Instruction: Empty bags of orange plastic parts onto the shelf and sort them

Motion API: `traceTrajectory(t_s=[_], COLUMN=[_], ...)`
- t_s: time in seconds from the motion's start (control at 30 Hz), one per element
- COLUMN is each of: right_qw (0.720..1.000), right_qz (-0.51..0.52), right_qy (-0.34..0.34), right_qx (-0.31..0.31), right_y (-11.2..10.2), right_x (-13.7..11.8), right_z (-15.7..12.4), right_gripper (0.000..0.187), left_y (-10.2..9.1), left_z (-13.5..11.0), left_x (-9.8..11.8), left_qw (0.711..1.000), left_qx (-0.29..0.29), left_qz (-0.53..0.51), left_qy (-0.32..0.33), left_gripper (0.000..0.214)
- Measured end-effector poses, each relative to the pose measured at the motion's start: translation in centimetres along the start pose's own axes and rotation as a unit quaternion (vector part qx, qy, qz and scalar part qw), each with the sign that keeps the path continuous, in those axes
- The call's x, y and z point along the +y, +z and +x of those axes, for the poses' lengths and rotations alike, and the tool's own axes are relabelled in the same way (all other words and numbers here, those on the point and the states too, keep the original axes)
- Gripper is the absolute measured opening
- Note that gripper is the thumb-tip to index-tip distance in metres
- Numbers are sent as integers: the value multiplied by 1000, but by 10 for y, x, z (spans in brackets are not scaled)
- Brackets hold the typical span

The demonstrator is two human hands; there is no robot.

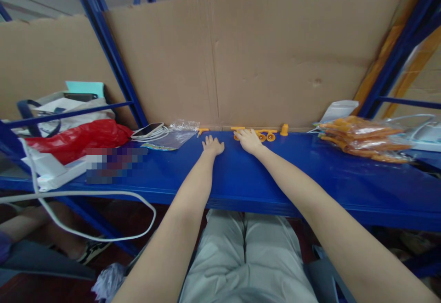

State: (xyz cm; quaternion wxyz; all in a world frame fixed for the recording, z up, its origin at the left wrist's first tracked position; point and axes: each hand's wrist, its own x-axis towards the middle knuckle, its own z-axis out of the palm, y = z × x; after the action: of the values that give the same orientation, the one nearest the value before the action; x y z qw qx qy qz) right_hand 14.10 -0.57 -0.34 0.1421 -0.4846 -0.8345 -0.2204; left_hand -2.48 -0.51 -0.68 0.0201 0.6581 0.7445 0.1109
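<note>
My left hand (212,146) lies flat on the blue shelf top (234,174), fingers spread, with nothing in it. Just beyond its fingertips is a small orange T-shaped plastic piece (202,131). My right hand (250,141) reaches to the back edge, its fingers stretched out over a row of orange plastic parts. Beside it sit round orange pieces (271,137), and an orange bar-shaped piece (237,128) shows behind its fingers. Farther right stands an orange cap-like piece (284,130). What lies under my right fingers is partly hidden.
A cardboard sheet (258,59) walls off the back. Bagged orange parts (365,140) are piled at right. At left lie a clear plastic bag (175,137), a phone (149,130) with a white cable, and a red bag (82,137). Another person's leg (65,229) shows lower left.
</note>
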Motion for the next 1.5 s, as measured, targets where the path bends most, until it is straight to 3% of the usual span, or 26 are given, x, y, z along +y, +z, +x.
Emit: traceTrajectory(t_s=[0.17,0.57,0.93,1.17,1.4,1.5], right_qw=[999,999,999,999,999,999], right_qz=[10,7,14,22,21,23], right_qy=[-45,-44,-40,-38,-39,-39], right_qx=[-13,-14,-32,-28,-29,-26], right_y=[4,7,4,3,6,5], right_x=[0,1,1,1,2,2], right_z=[3,6,5,4,4,4], right_gripper=[47,47,48,49,49,48], left_y=[1,-19,-26,-21,-16,-15], left_z=[5,22,28,32,42,44], left_x=[0,-30,-37,-49,-57,-59], left_qw=[999,994,996,997,997,996], left_qx=[0,-44,-32,26,-13,25], left_qz=[24,52,76,71,75,84], left_qy=[-40,-84,-27,-9,22,35], left_gripper=[66,76,58,57,54,51])
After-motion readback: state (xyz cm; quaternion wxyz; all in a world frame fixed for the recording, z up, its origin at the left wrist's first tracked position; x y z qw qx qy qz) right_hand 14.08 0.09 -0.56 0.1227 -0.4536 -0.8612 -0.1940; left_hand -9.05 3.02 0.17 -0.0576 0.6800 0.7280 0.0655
